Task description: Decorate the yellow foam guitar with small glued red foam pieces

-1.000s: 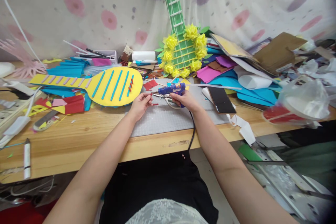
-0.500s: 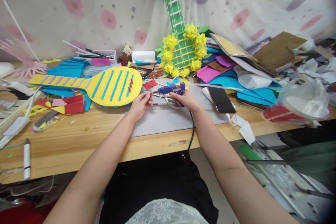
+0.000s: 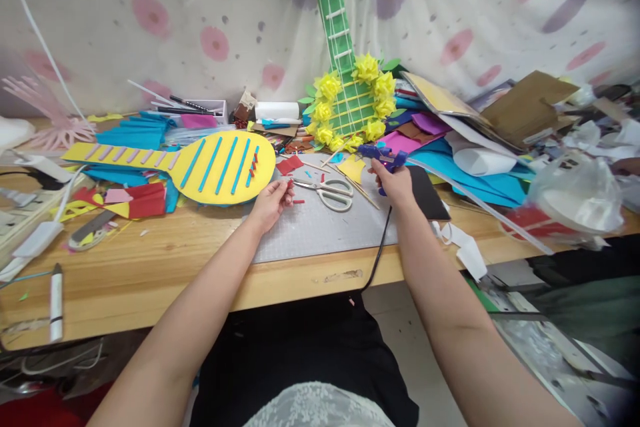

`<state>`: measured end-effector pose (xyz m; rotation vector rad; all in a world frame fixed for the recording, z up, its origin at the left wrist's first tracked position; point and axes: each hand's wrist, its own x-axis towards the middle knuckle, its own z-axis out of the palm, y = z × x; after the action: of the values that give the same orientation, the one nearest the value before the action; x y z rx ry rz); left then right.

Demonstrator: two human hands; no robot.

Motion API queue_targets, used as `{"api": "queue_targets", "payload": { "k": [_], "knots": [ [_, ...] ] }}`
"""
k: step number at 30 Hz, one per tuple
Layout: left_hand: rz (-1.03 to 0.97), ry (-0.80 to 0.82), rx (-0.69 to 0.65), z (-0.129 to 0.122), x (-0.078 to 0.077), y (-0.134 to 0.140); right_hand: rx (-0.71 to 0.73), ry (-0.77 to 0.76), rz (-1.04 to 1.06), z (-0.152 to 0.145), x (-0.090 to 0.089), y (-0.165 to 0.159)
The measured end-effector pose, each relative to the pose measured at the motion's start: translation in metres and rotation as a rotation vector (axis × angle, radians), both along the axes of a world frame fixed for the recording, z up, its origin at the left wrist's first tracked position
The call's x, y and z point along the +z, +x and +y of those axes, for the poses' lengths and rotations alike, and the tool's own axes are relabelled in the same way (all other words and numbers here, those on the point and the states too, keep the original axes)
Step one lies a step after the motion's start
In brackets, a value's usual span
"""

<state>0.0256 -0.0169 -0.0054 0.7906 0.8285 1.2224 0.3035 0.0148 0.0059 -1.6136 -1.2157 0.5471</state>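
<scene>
Between the fingertips of my left hand (image 3: 271, 205) is a small red paper piece (image 3: 291, 183), mostly hidden by the fingers. My right hand (image 3: 395, 183) grips a blue glue gun (image 3: 383, 156) with a clear glue stick (image 3: 480, 200) trailing from its back. Scissors (image 3: 333, 193) with pale handles lie on the grey cutting mat (image 3: 325, 237) between my hands. Left of my left hand rests a yellow paper lute shape (image 3: 225, 170) with blue strips and several short red pieces on it.
A green paper guitar with yellow flowers (image 3: 350, 107) leans on the curtain at the back. Coloured paper sheets and a phone (image 3: 427, 193) lie to the right. A cup in a plastic bag (image 3: 565, 203) stands at far right. The gun's black cord (image 3: 381, 253) hangs over the table edge.
My right hand has carried the glue gun right, away from my left hand, uncovering the scissors. My left hand stays almost in place with its red piece. The view has shifted slightly.
</scene>
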Motion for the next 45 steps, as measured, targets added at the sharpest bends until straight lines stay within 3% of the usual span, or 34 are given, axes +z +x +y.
{"api": "queue_targets", "payload": {
  "k": [4,8,13,16,20,23,25,28,31,36,45],
  "knots": [
    [0.02,0.029,-0.004,0.001,-0.001,0.0,-0.061,-0.142,-0.262,0.002,-0.016,0.007],
    [0.035,0.031,0.009,0.001,-0.003,0.001,-0.122,-0.247,-0.42,-0.001,-0.015,-0.001],
    [0.089,0.03,-0.014,-0.003,0.003,0.003,-0.087,-0.294,-0.505,-0.012,0.001,-0.008],
    [0.158,0.11,-0.006,-0.004,0.01,0.004,-0.088,-0.356,-0.682,-0.025,0.014,-0.009],
    [0.307,0.271,0.105,-0.002,0.018,0.005,-0.08,-0.445,-0.904,-0.045,0.037,-0.013],
    [0.441,0.376,0.228,-0.004,0.017,0.009,0.06,-0.465,-0.921,-0.055,0.049,-0.029],
    [0.515,0.416,0.25,-0.006,0.015,0.013,0.259,-0.295,-0.88,-0.056,0.051,-0.05],
    [0.556,0.419,0.207,-0.01,0.011,0.018,0.627,0.192,-0.805,-0.049,0.047,-0.089],
    [0.54,0.407,0.23,-0.012,0.011,0.017,0.814,0.469,-0.844,-0.036,0.043,-0.123],
    [0.561,0.384,0.319,-0.011,0.015,0.01,0.908,0.567,-1.004,-0.019,0.042,-0.139],
    [0.48,0.41,0.247,-0.007,0.012,0.005,0.876,0.596,-0.982,-0.004,0.036,-0.139]
  ]
}}
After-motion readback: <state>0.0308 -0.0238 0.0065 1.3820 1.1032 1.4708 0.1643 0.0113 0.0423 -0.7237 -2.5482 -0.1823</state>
